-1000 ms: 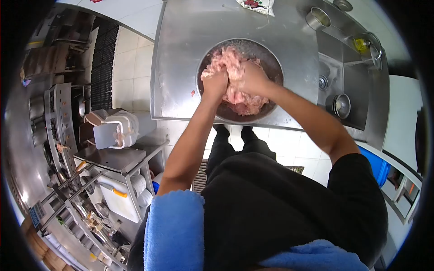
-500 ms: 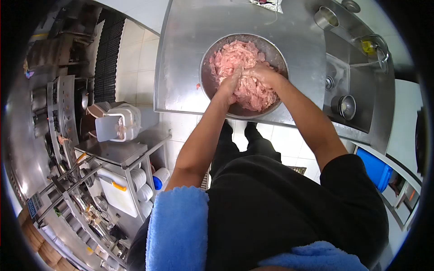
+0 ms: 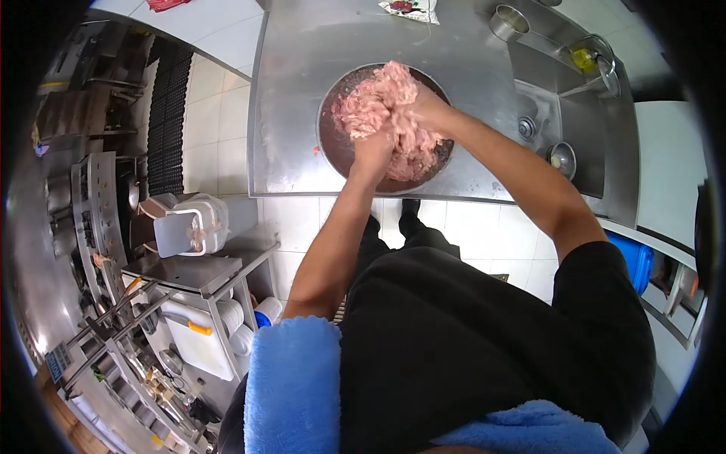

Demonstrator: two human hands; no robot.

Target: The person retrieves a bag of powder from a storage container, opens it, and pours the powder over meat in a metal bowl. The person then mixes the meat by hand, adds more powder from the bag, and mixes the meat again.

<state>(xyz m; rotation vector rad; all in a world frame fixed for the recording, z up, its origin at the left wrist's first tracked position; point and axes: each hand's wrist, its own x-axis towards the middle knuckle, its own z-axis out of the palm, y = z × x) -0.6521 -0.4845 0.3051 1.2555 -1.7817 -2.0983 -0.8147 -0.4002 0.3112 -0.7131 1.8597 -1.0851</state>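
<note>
A wide round metal bowl [image 3: 333,142] rests on the steel counter [image 3: 291,91]. Pale pink strips of raw meat [image 3: 363,106] fill much of it and rise in a heap near the far rim. My left hand [image 3: 373,148] is in the meat at the middle of the bowl, its fingers mostly buried and wrapped against the strips. My right hand [image 3: 429,112] presses into the heap from the right side, with the fingers hidden behind and under meat. Both hands hold meat between them.
Right of the bowl is a sink [image 3: 582,136] with a small metal bowl [image 3: 562,159] in it. A metal pot [image 3: 509,24] and a printed bag [image 3: 412,9] stand farther back. A lidded bin [image 3: 204,223] and a rack [image 3: 185,272] are at the left.
Half a second ago the meat lay lower and spread out. Both hands have closed in on it and lifted it into a heap toward the far rim. The head view has shifted slightly.
</note>
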